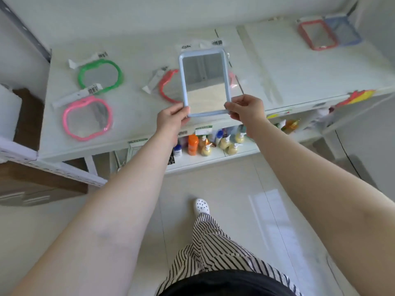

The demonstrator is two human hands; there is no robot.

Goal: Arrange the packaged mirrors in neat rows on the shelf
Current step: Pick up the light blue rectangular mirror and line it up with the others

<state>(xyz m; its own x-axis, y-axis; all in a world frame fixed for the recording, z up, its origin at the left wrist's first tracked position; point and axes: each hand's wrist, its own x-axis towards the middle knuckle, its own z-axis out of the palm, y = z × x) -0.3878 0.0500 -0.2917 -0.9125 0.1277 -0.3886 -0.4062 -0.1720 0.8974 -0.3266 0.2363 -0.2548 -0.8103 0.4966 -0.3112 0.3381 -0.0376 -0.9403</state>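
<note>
Both hands hold one packaged mirror with a pale blue rectangular frame (205,82) above the middle of the white shelf (136,129). The left hand (171,120) pinches its lower left corner, thumb on top and fingers curled beneath; the right hand (245,110) pinches the lower right corner the same way. The mirror looks raised off the shelf and tilted towards the person, though whether its far edge touches the surface cannot be told.

As for progress, the job seems partly done. On the left, a green round mirror (100,75) and a pink round mirror (87,118) lie one behind the other, roughly in line (their paper tags stick out at odd angles). A red round mirror (167,86) sits in the middle, half hidden behind the blue one. Far off at the right back corner, a red rectangular mirror (318,35) and a dark blue rectangular mirror (346,32) lie side by side, touching or overlapping.

What is left, by my reading: setting down the held mirror, squaring up the red round one, and probably bringing the rectangular ones together into a row. Bottles (213,142) stand on the lower shelf, no part of this task.
</note>
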